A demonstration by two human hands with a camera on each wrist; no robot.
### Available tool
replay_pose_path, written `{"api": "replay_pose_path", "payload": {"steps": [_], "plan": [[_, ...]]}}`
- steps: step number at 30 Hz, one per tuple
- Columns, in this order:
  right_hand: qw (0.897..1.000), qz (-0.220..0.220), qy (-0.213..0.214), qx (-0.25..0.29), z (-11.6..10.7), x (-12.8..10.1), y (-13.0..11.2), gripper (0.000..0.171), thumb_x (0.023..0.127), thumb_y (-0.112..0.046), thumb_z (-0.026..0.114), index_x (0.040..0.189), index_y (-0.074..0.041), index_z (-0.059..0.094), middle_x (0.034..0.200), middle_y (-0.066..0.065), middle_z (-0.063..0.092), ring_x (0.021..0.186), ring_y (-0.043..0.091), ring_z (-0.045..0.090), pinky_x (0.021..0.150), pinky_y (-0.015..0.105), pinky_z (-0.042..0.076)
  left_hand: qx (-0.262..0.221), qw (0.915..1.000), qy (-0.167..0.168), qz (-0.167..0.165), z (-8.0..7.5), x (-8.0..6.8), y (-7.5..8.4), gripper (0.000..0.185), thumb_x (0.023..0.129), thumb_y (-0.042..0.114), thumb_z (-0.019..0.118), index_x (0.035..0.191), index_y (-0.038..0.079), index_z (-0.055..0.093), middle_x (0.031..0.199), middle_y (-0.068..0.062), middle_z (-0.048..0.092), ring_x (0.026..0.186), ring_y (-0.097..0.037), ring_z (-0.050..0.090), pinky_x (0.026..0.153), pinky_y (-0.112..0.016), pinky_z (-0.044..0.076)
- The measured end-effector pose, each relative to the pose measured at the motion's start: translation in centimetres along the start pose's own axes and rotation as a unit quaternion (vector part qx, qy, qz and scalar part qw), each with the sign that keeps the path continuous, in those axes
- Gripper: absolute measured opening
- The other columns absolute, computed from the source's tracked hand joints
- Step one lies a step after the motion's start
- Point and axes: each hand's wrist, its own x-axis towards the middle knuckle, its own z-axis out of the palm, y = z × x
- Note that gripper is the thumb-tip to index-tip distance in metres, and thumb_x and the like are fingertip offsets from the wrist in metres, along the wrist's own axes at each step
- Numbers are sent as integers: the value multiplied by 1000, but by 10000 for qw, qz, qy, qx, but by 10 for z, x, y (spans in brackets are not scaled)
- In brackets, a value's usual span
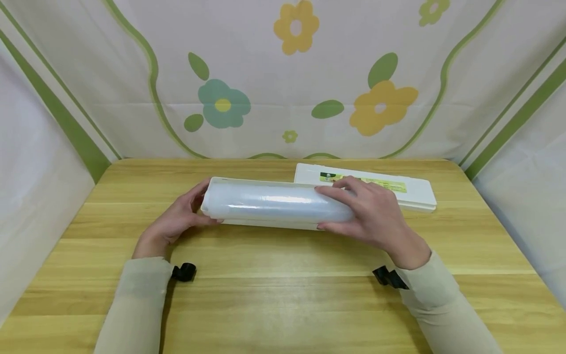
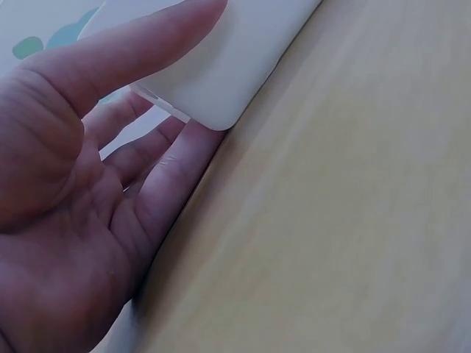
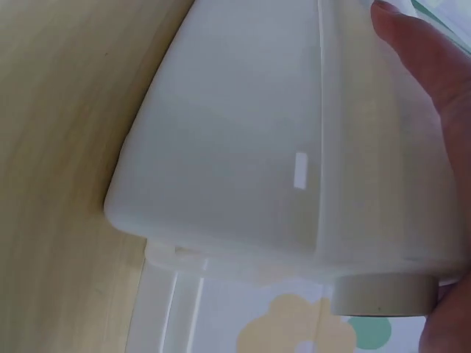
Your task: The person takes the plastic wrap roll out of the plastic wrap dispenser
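Observation:
A clear, shiny roll of cling film (image 1: 274, 201) lies lengthwise in an open white dispenser box (image 1: 265, 224) near the middle of the wooden table. My left hand (image 1: 179, 216) grips the box's left end. In the left wrist view, the thumb lies against the white box wall (image 2: 228, 81) and other fingers reach under its end. My right hand (image 1: 376, 211) holds the roll near its right end, thumb on the near side and fingers over the far side. In the right wrist view, the roll's core end (image 3: 384, 294) sticks out beside the box.
Behind the box on the right lies a long white lid (image 1: 417, 191) with a green and yellow label (image 1: 393, 186). A flowered curtain (image 1: 265, 142) stands along the table's back edge. Small black mounts (image 1: 184, 272) sit at both wrists.

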Motion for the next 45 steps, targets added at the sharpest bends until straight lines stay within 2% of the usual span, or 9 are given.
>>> {"api": "replay_pose_path", "payload": {"steps": [5, 8, 12, 17, 23, 36, 41, 45], "plan": [[9998, 16, 81, 159, -10, -5, -3, 67, 80, -69, 85, 135, -31, 75, 110, -1, 74, 73, 15, 67, 57, 34, 50, 69, 10000, 39, -54, -2, 0, 1, 105, 87, -2, 85, 171, 27, 29, 161, -3, 42, 141, -25, 38, 104, -20, 44], [9998, 42, 81, 193, -17, -10, -4, 65, 84, -74, 79, 135, -32, 75, 110, -1, 74, 71, 14, 66, 57, 33, 49, 82, 10000, 15, -27, -2, 0, 1, 106, 87, -2, 85, 172, 26, 29, 166, -5, 39, 143, -25, 38, 103, -20, 45], [9998, 14, 90, 195, -24, -20, -5, 64, 89, -77, 72, 134, -32, 76, 108, -1, 74, 68, 14, 64, 55, 32, 47, 34, 9999, 32, -95, -1, 0, 1, 106, 86, -1, 87, 172, 27, 29, 167, -5, 40, 143, -24, 39, 101, -20, 49], [9998, -64, 151, 126, -28, -34, -5, 62, 93, -78, 65, 131, -31, 78, 106, -1, 73, 68, 15, 64, 55, 31, 46, -117, 9995, 86, -267, 0, 0, 2, 111, 84, 1, 90, 171, 31, 29, 168, -4, 39, 147, -25, 39, 103, -18, 48], [9997, -33, 155, 175, -32, -49, -3, 63, 93, -80, 63, 128, -29, 80, 105, -2, 73, 69, 14, 64, 55, 29, 45, -131, 9992, 109, -365, 2, 1, 0, 110, 84, 6, 92, 170, 35, 31, 168, -4, 39, 146, -27, 41, 103, -18, 48], [9992, 119, -132, 358, -32, -73, 2, 62, 87, -77, 74, 126, -30, 81, 108, -6, 71, 69, 6, 59, 56, 21, 41, -142, 9996, 52, -224, 2, 1, -1, 108, 85, 6, 91, 171, 33, 30, 167, -7, 40, 144, -26, 43, 104, -17, 48], [9978, 295, -409, 437, -30, -79, 2, 64, 77, -69, 88, 128, -31, 79, 111, -8, 69, 73, 5, 62, 60, 22, 45, -115, 9997, 26, -226, 2, 1, 0, 109, 86, 7, 91, 171, 34, 29, 168, -6, 39, 147, -25, 40, 106, -16, 45], [9931, 764, -662, 587, -29, -80, 3, 70, 67, -62, 98, 123, -26, 75, 113, -8, 69, 78, 8, 64, 62, 26, 49, -119, 9996, 35, -249, 1, 1, -1, 110, 85, 7, 91, 171, 33, 28, 170, -5, 38, 149, -26, 38, 106, -15, 44]]}}
